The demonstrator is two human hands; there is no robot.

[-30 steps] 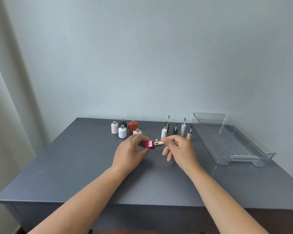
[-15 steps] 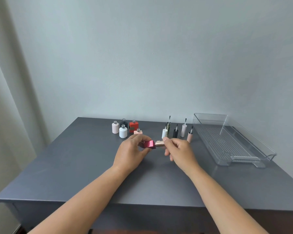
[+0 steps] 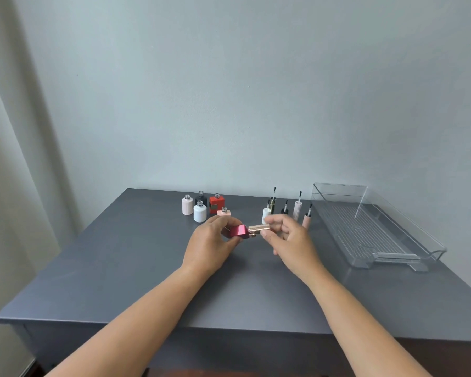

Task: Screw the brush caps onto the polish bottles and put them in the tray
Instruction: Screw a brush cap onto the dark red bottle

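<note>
Red bottle (image 3: 238,231) gripped by left hand (image 3: 210,246), gold cap (image 3: 258,228) pinched by right hand (image 3: 291,240).
Tilting the cap may cross-thread it.

The grey counter (image 3: 136,257) fills the lower half of the frame. Near its far edge, left of centre, five uncapped bottles stand upright in a close cluster. The pink bottle (image 3: 187,205) is leftmost, with the black bottle (image 3: 201,198) and red bottle (image 3: 217,204) behind. The white bottle (image 3: 200,212) and the low peach bottle (image 3: 224,212) stand in front.

Right of centre, five caps stand with their brushes pointing up: white cap (image 3: 266,215), gold cap (image 3: 273,204), black cap (image 3: 284,210), pink cap (image 3: 297,210) and peach cap (image 3: 307,219).

At the right a clear tray (image 3: 340,184) lies lengthwise, running from the far edge toward the lower right.
</note>
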